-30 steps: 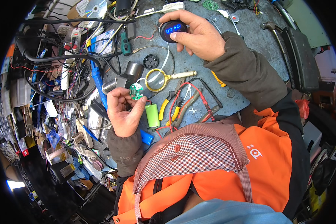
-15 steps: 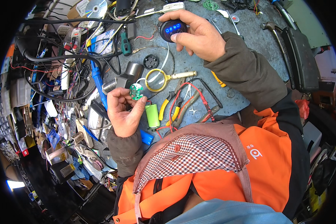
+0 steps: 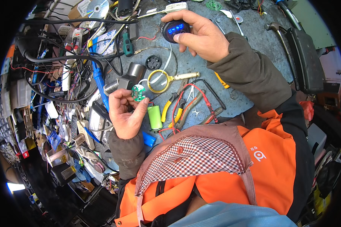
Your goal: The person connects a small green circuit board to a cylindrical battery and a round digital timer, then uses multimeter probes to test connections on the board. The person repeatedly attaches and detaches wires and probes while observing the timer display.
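My left hand pinches a round green circuit board between thumb and fingers. Up at the far side, my right hand grips a round black display module with glowing blue digits, its thumb resting on the lower part of the face. A white flat cable hangs from the display and runs down toward the board. Just beside my left thumb lies a green cylindrical battery with a thin red wire at its top. A brass-rimmed magnifying glass rests between the two hands.
Yellow-handled pliers, scissor-like forceps and red and black test leads lie near my body. A green screwdriver sits farther back. Tangled cables and parts crowd the left. A hammer lies beside a black case at right.
The blue digits on the display have changed. Both hands, the circuit board and the things on the bench stay where they were.
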`<state>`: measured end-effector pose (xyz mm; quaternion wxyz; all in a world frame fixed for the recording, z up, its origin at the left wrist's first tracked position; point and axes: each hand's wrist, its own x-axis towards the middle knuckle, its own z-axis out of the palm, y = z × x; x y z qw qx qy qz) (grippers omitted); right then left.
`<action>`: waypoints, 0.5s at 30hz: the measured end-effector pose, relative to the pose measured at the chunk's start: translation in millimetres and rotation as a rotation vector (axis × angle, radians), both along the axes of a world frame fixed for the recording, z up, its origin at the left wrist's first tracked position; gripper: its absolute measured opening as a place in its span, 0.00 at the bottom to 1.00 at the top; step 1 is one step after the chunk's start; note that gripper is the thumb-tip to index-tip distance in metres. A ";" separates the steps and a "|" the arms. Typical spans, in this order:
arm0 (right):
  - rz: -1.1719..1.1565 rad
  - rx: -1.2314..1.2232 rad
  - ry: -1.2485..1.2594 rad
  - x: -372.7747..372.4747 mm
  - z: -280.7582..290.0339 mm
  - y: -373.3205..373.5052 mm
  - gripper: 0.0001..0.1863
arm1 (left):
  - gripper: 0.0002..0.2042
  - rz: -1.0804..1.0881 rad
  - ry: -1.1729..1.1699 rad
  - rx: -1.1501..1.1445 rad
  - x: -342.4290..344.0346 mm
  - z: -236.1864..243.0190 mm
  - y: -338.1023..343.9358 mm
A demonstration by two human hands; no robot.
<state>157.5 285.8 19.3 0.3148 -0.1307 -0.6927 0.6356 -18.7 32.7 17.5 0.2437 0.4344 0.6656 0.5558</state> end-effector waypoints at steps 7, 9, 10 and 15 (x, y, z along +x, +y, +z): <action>-0.006 -0.014 -0.021 -0.3 1.4 -0.3 0.25 | 0.23 0.004 -0.003 -0.002 -0.4 -0.6 -0.4; -0.004 -0.003 -0.011 -0.3 -0.1 0.3 0.25 | 0.23 0.002 -0.003 -0.001 -0.3 -0.5 -0.4; -0.003 0.003 -0.007 -0.3 -1.0 0.5 0.25 | 0.23 0.001 -0.003 -0.001 -0.3 -0.4 -0.4; -0.009 0.037 -0.008 -0.2 -2.7 1.0 0.27 | 0.23 -0.003 0.004 -0.002 -0.6 -0.9 -0.4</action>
